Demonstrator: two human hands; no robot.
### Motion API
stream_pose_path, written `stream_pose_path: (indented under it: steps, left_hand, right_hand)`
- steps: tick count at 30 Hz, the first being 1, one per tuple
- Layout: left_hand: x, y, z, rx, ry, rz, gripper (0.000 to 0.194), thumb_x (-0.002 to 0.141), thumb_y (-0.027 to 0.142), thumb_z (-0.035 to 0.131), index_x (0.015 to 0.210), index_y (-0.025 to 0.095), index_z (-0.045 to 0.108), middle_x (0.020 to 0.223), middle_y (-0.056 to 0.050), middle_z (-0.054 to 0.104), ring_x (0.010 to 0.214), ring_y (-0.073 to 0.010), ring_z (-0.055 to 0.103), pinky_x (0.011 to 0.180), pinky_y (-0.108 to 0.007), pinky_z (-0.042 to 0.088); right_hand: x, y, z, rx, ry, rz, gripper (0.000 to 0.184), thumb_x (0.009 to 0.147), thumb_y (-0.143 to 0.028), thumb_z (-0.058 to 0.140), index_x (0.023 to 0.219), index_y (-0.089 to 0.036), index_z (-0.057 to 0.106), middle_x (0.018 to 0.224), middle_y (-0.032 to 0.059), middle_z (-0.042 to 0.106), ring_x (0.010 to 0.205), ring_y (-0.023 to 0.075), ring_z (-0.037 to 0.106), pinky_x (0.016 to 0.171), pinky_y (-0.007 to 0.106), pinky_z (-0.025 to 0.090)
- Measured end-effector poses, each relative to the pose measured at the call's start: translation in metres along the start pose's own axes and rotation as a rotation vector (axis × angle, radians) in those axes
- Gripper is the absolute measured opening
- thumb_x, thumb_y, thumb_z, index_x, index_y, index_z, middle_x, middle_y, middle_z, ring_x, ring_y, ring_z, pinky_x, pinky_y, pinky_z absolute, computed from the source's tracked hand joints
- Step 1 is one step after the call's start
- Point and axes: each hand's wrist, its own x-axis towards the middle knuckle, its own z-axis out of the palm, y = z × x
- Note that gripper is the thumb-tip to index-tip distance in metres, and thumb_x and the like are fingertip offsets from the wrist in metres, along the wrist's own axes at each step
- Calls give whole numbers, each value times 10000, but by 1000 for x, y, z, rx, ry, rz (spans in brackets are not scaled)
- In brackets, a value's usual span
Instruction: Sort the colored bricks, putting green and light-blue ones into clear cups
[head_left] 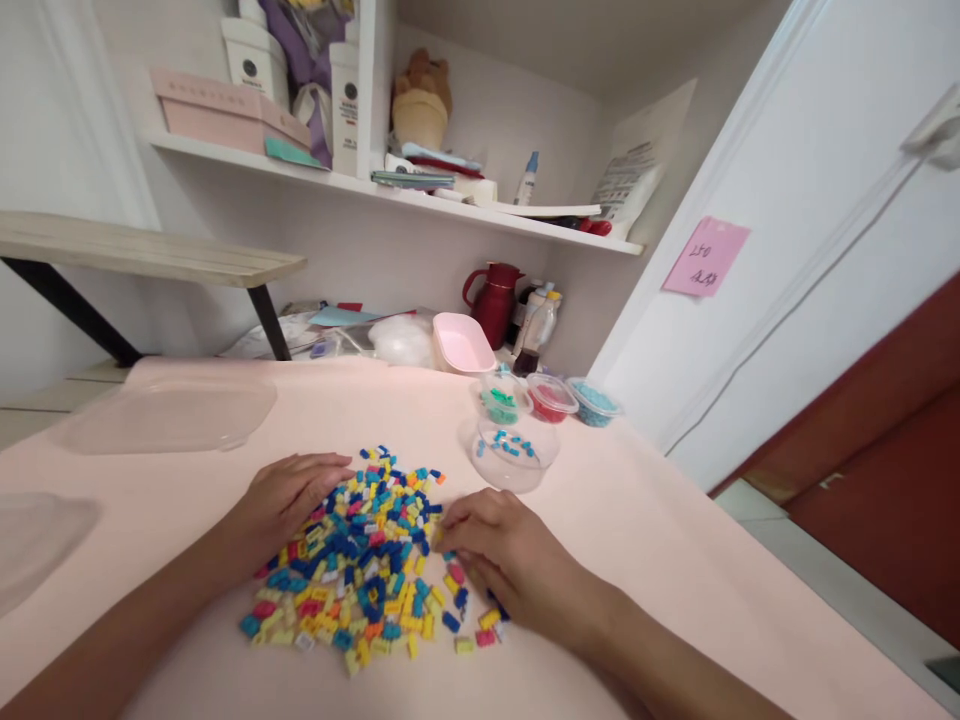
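Observation:
A loose pile of small toy building bricks [375, 555] in blue, yellow, pink, orange and white lies on the pink tabletop. My left hand [281, 500] rests flat along the pile's left edge, fingers stretched out and touching bricks. At the right edge, my right hand [510, 555] has its fingers curled down among the bricks; whatever is between the fingertips is hidden. Beyond it stands a clear round container [517, 465] with several blue bricks inside. Behind that are small clear tubs of green pieces [501, 400], red pieces [553, 400] and light blue pieces [596, 402].
Clear plastic lids or trays [172, 415] lie on the left of the table [675, 600]. At the back are a pink bin [463, 342], a red jug [495, 305] and bottles [541, 325]. A loaded shelf [420, 205] hangs above; a wooden bench [142, 250] stands left.

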Motion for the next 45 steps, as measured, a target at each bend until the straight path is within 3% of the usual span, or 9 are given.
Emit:
stream_pose_path:
  steps: [6, 17, 29, 32, 38, 42, 45]
  left_hand:
    - [1, -5, 0, 10, 15, 24, 528, 928, 610, 303, 1106, 358, 732, 1253, 56, 701, 1175, -184, 633, 1064, -298, 450]
    - [0, -1, 0, -36, 1, -2, 489, 931, 596, 339, 1117, 362, 726, 1275, 55, 689, 1200, -183, 611, 1078, -309, 429]
    - [0, -21, 11, -36, 105, 55, 424, 911, 571, 388, 1057, 401, 747, 1202, 83, 723, 1121, -184, 667, 1013, -272, 487]
    - [0, -25, 13, -41, 120, 70, 418, 911, 568, 390, 1079, 408, 738, 1218, 84, 715, 1147, -195, 654, 1040, -285, 465]
    - [0, -18, 9, -44, 91, 28, 458, 919, 586, 354, 1064, 397, 745, 1220, 67, 717, 1147, -200, 652, 1042, -313, 470]
    - [1, -11, 6, -8, 42, 16, 508, 926, 600, 314, 1083, 375, 741, 1246, 59, 705, 1170, -184, 635, 1055, -313, 462]
    - [0, -7, 4, 5, 24, 4, 515, 928, 601, 309, 1104, 366, 732, 1258, 56, 699, 1186, -179, 625, 1071, -314, 444]
  right_hand:
    - [-2, 1, -13, -9, -15, 121, 271, 959, -142, 463, 1073, -239, 690, 960, 42, 736, 866, 178, 648, 812, 293, 473]
    - [-1, -3, 1, -133, -12, 128, 153, 890, -169, 621, 947, -254, 735, 913, 43, 654, 860, 185, 596, 781, 296, 440]
    - [-1, -4, -14, 84, 56, 132, 177, 835, -136, 651, 963, -242, 714, 875, 6, 649, 715, 112, 597, 674, 194, 454]
    - [-1, 3, -29, 86, 192, 201, 167, 851, -138, 623, 936, -240, 725, 826, 11, 638, 677, 120, 579, 640, 216, 454]
    - [-8, 36, -60, 171, 696, 416, 156, 888, -317, 617, 959, -207, 701, 814, 30, 639, 598, 136, 552, 568, 269, 477]
    - [-12, 48, -59, 208, 699, 494, 351, 907, -356, 586, 1237, -242, 618, 1062, 61, 639, 661, 146, 644, 622, 305, 527]
    - [-12, 38, -53, 173, 634, 439, 323, 937, -323, 552, 1246, -256, 618, 1091, 70, 643, 697, 153, 658, 615, 297, 520]
